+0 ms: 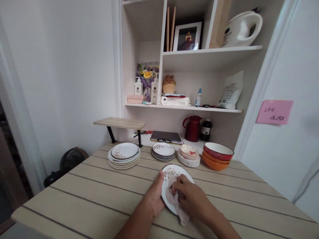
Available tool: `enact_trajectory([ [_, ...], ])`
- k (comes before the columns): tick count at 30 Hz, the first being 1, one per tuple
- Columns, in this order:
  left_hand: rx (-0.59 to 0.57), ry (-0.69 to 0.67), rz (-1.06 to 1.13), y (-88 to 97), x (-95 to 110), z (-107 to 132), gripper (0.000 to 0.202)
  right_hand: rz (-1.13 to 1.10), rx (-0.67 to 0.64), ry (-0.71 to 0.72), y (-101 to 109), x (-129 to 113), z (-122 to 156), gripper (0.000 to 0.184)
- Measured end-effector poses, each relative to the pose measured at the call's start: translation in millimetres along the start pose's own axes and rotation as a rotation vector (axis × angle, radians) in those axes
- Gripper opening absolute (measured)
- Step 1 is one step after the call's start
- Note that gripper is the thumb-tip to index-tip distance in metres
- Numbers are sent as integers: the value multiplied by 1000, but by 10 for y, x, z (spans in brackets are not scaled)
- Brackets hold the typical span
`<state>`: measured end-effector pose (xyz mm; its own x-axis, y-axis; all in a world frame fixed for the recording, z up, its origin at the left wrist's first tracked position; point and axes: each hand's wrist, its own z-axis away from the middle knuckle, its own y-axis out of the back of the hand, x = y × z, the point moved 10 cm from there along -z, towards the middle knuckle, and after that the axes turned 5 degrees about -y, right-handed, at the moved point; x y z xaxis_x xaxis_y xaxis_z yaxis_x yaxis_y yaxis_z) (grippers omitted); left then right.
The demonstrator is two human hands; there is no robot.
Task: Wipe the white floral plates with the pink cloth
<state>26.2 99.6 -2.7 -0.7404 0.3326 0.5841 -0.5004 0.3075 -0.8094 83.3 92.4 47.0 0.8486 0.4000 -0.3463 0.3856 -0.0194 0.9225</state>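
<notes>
My left hand (156,195) grips the left rim of a white plate (183,172) with a brown floral pattern and dark edge. The plate is tilted up above the table, facing me. In my right hand (188,194) is a bunched pale cloth (175,199), pressed against the plate's face, with one end hanging past the lower rim. The fingers of my right hand are curled round the cloth. Behind the plate stands a short stack of similar floral plates (163,149).
On the wooden table (99,189), a larger plate stack (124,151) stands at left. Small dishes (189,151) on plates and stacked red and orange bowls (217,156) are at right. A small raised stand (119,122), glasses on a laptop (166,136) and a red jug (193,128) lie behind, under shelves.
</notes>
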Motion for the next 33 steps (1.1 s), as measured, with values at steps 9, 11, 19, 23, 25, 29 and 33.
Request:
enact_trajectory([
  [9, 18, -3, 14, 8, 1, -13, 65, 23, 151, -126, 232, 338, -141, 40],
  [11, -4, -3, 22, 1, 5, -14, 65, 101, 61, -185, 194, 427, -45, 39],
  [19, 55, -72, -3, 71, 64, -44, 65, -202, 74, 10, -8, -68, -92, 42],
  [23, 47, -96, -6, 55, 77, -46, 62, -202, 267, -27, 162, 102, -200, 55],
  [25, 14, -76, -5, 28, 57, -41, 64, -104, 258, -46, 216, 221, -178, 53],
  [29, -40, -37, 9, -7, 23, -31, 66, 76, 96, -179, 146, 448, -41, 48],
  [33, -28, -29, -1, 11, 18, -40, 61, 55, 37, -132, -36, 247, -10, 49],
])
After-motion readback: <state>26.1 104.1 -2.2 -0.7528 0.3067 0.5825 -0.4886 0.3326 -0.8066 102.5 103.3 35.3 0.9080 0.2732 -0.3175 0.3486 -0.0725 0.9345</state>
